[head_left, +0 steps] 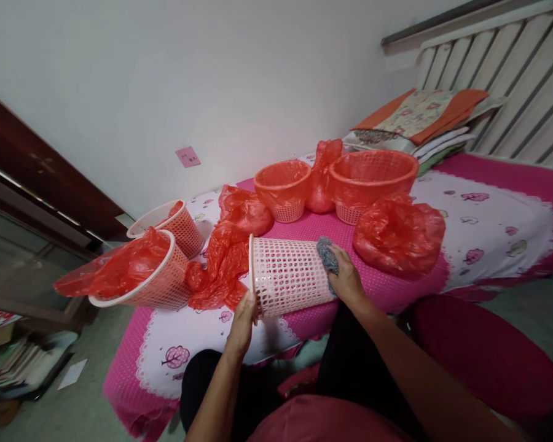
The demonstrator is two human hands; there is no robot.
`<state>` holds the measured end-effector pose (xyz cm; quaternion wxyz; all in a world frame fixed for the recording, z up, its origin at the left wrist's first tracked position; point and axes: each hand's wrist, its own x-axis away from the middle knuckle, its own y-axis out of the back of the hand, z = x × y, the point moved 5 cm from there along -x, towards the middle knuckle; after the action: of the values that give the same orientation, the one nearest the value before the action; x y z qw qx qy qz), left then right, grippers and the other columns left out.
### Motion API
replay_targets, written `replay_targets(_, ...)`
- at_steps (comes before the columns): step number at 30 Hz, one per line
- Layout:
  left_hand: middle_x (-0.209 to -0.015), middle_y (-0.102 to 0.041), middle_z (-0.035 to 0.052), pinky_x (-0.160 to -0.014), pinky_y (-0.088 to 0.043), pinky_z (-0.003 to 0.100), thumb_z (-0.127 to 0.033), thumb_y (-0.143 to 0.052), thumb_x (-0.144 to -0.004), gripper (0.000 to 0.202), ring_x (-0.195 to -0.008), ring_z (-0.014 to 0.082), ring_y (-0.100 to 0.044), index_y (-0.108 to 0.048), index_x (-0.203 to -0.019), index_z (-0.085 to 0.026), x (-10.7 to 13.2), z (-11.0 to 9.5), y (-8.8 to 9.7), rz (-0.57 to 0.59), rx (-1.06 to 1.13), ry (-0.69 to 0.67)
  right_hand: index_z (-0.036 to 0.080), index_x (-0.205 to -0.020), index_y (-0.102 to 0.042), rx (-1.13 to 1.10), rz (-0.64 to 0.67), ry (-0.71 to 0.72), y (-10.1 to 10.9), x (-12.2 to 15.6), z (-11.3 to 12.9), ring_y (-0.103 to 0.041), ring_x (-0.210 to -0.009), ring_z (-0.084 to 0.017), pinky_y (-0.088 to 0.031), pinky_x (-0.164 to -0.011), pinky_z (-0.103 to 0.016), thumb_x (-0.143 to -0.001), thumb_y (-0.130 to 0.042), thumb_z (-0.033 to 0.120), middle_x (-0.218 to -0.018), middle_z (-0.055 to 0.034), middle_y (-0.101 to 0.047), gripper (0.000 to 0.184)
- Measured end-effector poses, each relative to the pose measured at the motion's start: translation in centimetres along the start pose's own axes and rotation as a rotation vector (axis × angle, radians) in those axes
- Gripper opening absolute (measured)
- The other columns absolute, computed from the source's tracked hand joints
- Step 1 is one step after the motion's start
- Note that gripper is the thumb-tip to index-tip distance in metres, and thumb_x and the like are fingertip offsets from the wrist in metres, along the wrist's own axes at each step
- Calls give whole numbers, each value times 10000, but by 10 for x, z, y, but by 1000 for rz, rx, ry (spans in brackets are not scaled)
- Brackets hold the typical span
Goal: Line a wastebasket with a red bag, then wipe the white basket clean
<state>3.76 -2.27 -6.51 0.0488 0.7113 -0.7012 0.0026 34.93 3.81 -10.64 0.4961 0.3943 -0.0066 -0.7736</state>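
Observation:
A pale pink perforated wastebasket [288, 276] lies sideways above my lap, its mouth to the left and its base to the right. My left hand [242, 325] is closed on the rim at the lower left. Against the base, my right hand [345, 276] presses a grey cloth [328, 261], fingers closed round it. Just behind the basket, crumpled red plastic bags [223, 261] lie on the bed cover. A bunched red bag [399, 236] rests to the right of my right hand.
Two wastebaskets lined with red bags [283, 190] [373, 175] stand at the back. Two tilted baskets [166, 282] [187, 227] are at the left. Folded textiles [424, 116] are stacked near the radiator [502, 61]. A dark red round stool [483, 356] stands at the right.

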Motion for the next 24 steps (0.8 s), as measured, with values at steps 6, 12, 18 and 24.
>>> replay_targets(6, -1003, -749, 72, -821, -565, 337, -684, -713, -852, 530, -888, 220, -701, -668, -1043, -191, -34, -46, -7, -20, -43, -104, 218, -1484, -580, 24, 40, 15, 4, 14, 9, -532, -1472, -318, -449, -1231, -546, -769, -553, 54, -1551, -163, -561, 734)
replay_targets(12, -714, -603, -4, -636, -513, 313, -738, -625, -869, 537, -681, 182, -587, -544, -773, -216, -56, -62, -15, -110, -109, -164, 278, -1505, -581, 19, 89, 68, 20, 28, 12, -537, -1469, -307, -467, -1206, -531, -841, -558, 101, -1592, -123, -533, 688)
replay_targets(18, -701, -602, -22, -577, -503, 301, -795, -594, -881, 571, -601, 164, -570, -524, -857, -229, -33, -42, -16, -124, -37, -129, 227, -1482, -597, 12, 179, 220, 12, 22, 62, -555, -1427, -340, -385, -1217, -579, -840, -579, 148, -1480, -142, -639, 648)
replay_targets(24, -1000, -752, 102, -933, -562, 423, -748, -531, -947, 570, -963, 266, -697, -663, -961, -193, -21, -36, -5, -180, -176, -281, 182, -1481, -579, -49, 401, 412, -51, 20, 162, -435, -1531, -331, -227, -1284, -592, -778, -580, 88, -1583, -173, -560, 709)
